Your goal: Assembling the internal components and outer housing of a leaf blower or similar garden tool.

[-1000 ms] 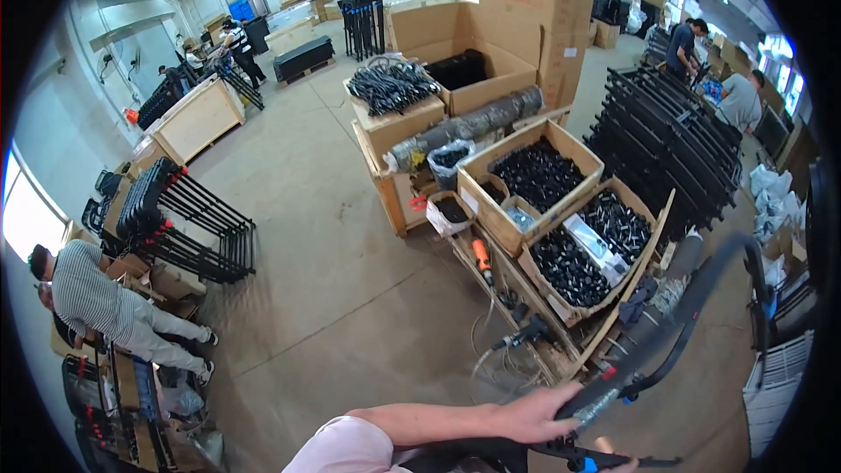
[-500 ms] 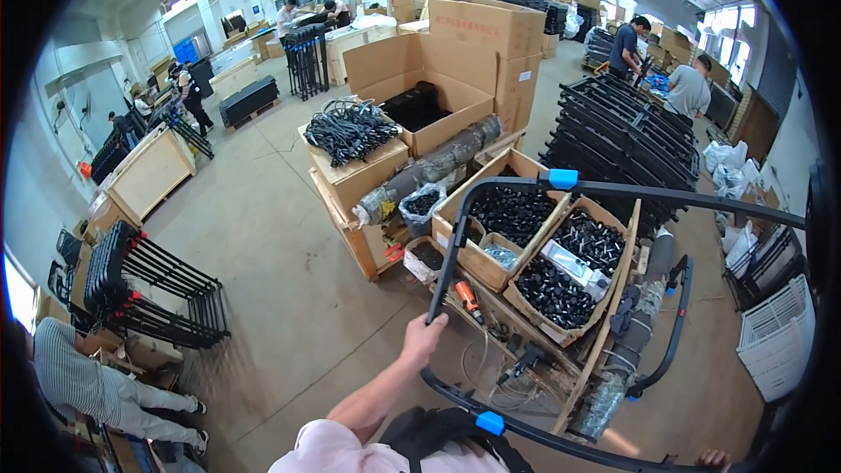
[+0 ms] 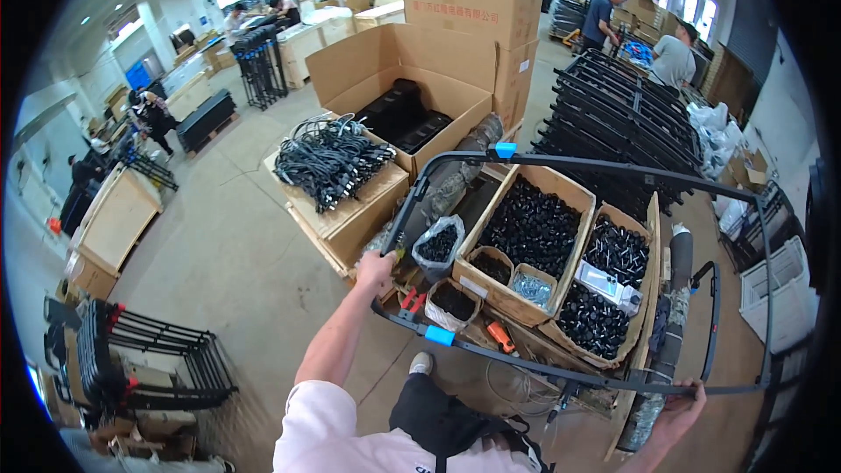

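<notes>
A large black tubular frame (image 3: 604, 165) with rounded corners is held up in front of me, over the bench of parts. Blue pieces (image 3: 439, 335) are wrapped around its near and far rails. My left hand (image 3: 375, 271) is closed around the frame's left end. Lower right, my right hand (image 3: 686, 407) grips the near rail, its fingers curled over the tube. Through the frame show cartons of black knobs (image 3: 536, 226) and black bolts (image 3: 616, 250), with a white box (image 3: 604, 286) lying on the latter. An orange power tool (image 3: 500, 336) rests below the near rail.
Left of the bench, a bundle of black cables (image 3: 331, 162) tops a crate beside a big open carton (image 3: 355, 66). Black frames are stacked (image 3: 613, 114) at the far right, near two people. A rack of black tubing (image 3: 162, 355) stands left. A wrapped roll (image 3: 670, 333) lies along the bench's right.
The frame has shifted left and its near side has risen, with both hands still on it. My right hand has come further into view. I have moved closer to the bench.
</notes>
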A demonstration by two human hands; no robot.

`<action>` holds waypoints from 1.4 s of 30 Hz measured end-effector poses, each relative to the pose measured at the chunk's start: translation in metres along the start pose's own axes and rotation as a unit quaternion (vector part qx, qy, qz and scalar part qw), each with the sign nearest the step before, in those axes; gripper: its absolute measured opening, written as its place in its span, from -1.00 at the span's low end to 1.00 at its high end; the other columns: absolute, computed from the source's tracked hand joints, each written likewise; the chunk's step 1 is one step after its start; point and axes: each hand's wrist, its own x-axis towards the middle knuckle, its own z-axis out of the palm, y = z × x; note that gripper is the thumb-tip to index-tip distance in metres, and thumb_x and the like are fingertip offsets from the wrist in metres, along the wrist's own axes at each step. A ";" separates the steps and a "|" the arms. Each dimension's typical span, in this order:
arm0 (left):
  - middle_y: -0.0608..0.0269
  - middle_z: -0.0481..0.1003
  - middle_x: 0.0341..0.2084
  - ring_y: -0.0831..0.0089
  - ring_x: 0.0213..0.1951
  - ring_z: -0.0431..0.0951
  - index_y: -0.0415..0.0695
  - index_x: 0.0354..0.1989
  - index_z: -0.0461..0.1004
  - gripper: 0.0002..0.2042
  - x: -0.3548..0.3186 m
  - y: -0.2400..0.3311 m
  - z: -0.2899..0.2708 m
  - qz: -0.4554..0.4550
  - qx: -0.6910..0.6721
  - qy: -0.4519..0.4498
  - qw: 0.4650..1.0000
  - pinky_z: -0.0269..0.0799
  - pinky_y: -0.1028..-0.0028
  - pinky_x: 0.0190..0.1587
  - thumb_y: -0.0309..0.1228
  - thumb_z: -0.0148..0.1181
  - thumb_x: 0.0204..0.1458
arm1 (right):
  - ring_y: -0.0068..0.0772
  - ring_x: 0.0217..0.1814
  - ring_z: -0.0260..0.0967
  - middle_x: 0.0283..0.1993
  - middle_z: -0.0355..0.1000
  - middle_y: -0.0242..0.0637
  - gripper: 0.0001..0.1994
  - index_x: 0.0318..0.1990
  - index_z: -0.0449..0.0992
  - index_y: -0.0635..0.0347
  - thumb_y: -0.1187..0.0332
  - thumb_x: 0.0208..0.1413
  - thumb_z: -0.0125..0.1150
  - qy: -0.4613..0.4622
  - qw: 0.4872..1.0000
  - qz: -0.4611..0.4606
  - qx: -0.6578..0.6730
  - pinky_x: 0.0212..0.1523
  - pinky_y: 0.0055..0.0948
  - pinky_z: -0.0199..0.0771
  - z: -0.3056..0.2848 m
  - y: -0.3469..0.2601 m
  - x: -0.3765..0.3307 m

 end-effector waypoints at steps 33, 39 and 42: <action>-0.26 0.57 0.07 -0.18 0.07 0.58 -0.30 0.19 0.52 -0.57 0.131 0.017 0.011 0.270 0.346 0.093 0.894 0.47 0.06 0.14 -0.30 0.26 0.23 | -0.29 0.05 0.60 0.04 0.59 -0.12 -0.58 0.13 0.54 0.21 0.29 0.11 0.27 0.058 0.886 0.433 -0.156 -0.07 -0.31 0.59 -0.095 0.234 -0.050; -0.10 0.59 -0.02 0.02 0.02 0.61 -0.25 0.20 0.52 -0.66 -0.004 0.092 0.093 0.484 0.181 0.070 0.853 0.49 0.15 0.15 -0.46 0.22 0.27 | -0.08 0.19 0.58 0.17 0.56 0.02 -0.34 0.23 0.47 0.38 0.10 0.05 0.40 0.081 0.666 0.287 -0.684 0.15 -0.26 0.63 -0.082 0.321 -0.019; 0.03 0.67 -0.20 0.11 -0.16 0.68 -0.22 0.01 0.63 -0.79 -0.145 0.136 0.157 0.465 0.200 -0.167 0.846 0.56 0.23 0.00 -0.48 0.25 0.25 | 0.02 0.26 0.54 0.19 0.56 0.02 -0.35 0.20 0.48 0.38 0.06 0.06 0.39 0.055 0.663 0.303 -0.682 0.22 -0.17 0.60 -0.080 0.347 -0.006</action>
